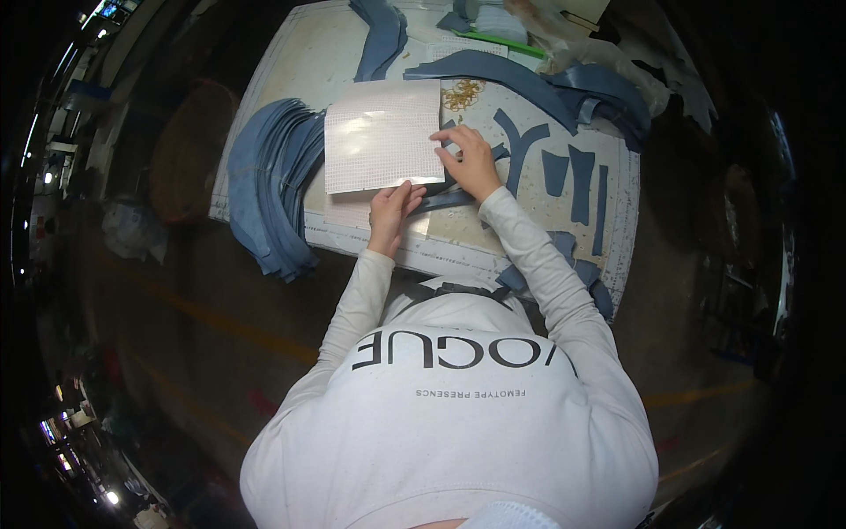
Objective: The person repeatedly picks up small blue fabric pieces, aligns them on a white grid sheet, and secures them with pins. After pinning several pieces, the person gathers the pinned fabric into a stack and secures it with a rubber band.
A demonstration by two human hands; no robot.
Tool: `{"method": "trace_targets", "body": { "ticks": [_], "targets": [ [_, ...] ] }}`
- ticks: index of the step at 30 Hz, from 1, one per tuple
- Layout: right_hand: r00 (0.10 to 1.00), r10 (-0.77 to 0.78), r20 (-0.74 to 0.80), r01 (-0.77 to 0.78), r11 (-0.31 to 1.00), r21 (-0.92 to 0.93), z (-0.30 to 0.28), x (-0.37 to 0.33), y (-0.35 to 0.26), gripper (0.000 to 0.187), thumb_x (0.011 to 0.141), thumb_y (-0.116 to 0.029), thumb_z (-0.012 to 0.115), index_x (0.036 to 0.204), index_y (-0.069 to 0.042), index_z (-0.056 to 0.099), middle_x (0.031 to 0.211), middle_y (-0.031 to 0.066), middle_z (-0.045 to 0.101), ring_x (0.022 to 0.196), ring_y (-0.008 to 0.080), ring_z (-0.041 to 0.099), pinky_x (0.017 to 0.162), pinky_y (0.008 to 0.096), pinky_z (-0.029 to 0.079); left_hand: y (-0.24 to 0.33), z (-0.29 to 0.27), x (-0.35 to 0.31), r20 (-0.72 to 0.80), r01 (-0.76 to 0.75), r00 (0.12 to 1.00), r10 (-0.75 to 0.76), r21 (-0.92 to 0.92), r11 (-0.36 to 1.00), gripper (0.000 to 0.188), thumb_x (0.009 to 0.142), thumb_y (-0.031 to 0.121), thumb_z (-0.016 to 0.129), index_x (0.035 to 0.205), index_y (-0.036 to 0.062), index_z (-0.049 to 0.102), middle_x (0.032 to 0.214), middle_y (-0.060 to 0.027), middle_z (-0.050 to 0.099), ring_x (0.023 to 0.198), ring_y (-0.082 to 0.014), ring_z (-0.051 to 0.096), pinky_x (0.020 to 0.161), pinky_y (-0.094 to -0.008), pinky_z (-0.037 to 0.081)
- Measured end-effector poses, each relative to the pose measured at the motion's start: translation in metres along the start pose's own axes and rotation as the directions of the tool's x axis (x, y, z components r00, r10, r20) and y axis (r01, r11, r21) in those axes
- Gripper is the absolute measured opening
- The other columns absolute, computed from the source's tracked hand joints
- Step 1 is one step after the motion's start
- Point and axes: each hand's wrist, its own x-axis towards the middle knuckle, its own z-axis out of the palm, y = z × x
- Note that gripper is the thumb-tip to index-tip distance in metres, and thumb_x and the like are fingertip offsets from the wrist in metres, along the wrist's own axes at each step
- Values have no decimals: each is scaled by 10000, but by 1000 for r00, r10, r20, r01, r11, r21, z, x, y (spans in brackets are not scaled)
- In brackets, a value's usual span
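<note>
A white sheet of small printed labels (383, 132), marked in a fine reddish grid and shining in places, is held up over the table. My left hand (394, 216) grips its lower edge, with the thumb in front and the fingers curling underneath. At the sheet's right edge is my right hand (473, 163), its thumb and index finger bent toward each other in a pinch over the labels. Whatever may be between those fingertips is too small to make out. Another pale sheet (348, 212) lies beneath, partly covered. Dark blue strips (441, 201) show behind my hands.
A thick bundle of curved blue pieces (278, 185) overhangs the table's left edge. Several flat blue cut pieces (580, 185) lie at the right, longer curved ones (493, 75) at the back. Tan rubber bands (463, 94) sit beyond the sheet, near crumpled clear plastic (573, 48).
</note>
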Motion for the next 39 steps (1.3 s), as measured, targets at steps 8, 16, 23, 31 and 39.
{"method": "trace_targets", "body": {
  "ticks": [8,16,23,31,39],
  "targets": [
    [1000,11,1,-11,999,-44,17,-42,-15,142,752,-107,702,883,-51,697,907,74,649,953,268,565,860,360,460,-4,14,4,-14,-24,1000,24,49,999,231,930,155,622,1058,-36,617,990,-104,685,853,-139,674,749,-221,559],
    [998,-37,-43,33,996,-82,20,-43,-14,110,744,-107,708,837,-54,684,863,58,649,918,262,578,820,356,480,-8,16,6,-15,-165,986,168,123,979,219,926,155,628,1020,-43,638,942,-104,688,807,-138,673,741,-237,562],
    [996,-12,-87,7,998,-61,19,-44,-22,86,745,-82,696,825,-59,671,858,50,649,880,254,592,790,347,492,-2,18,2,-52,-112,992,118,117,987,218,940,140,600,1018,-63,622,941,-132,686,822,-163,681,724,-244,570],
    [999,-40,-33,40,999,-13,23,-41,-24,325,755,-57,693,1078,-88,662,880,63,676,895,254,619,792,352,500,-4,20,1,-49,-166,984,174,132,977,239,950,128,574,1000,-105,579,954,-180,675,835,-202,690,731,-257,583],
    [997,-5,-74,8,1000,29,23,-42,-30,379,769,-20,651,1140,-89,625,858,60,644,854,232,625,778,347,509,-1,23,0,-63,-142,987,149,95,985,215,961,116,546,991,-95,572,933,-176,677,826,-207,693,726,-264,585]
  ]
}}
